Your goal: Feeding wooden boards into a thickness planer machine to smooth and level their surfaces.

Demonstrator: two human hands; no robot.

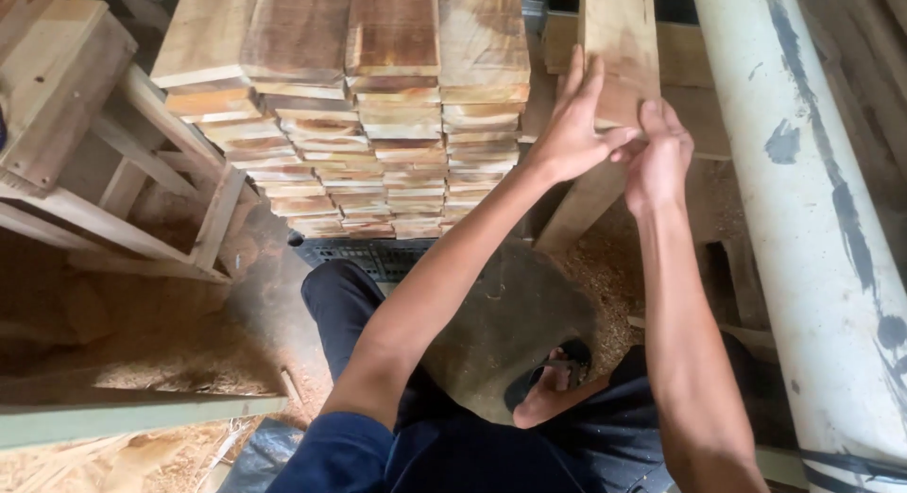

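Wooden plank (pixel 619 40), pale brown with a darker grain streak, stands ahead of the person, just right of a tall stack of short boards (pixel 359 106), and both hands meet at its near end. The left hand (pixel 572 125) lies against the plank's face with fingers spread and stretched upward, thumb reaching across toward the other hand. The right hand (pixel 657 158) grips the plank's lower edge, fingers curled together over it. A white pipe (pixel 803 200) with black smears slants down the right side. A slatted wooden frame (pixel 113 162) sits at left, sawdust (pixel 170 361) lying beneath it.
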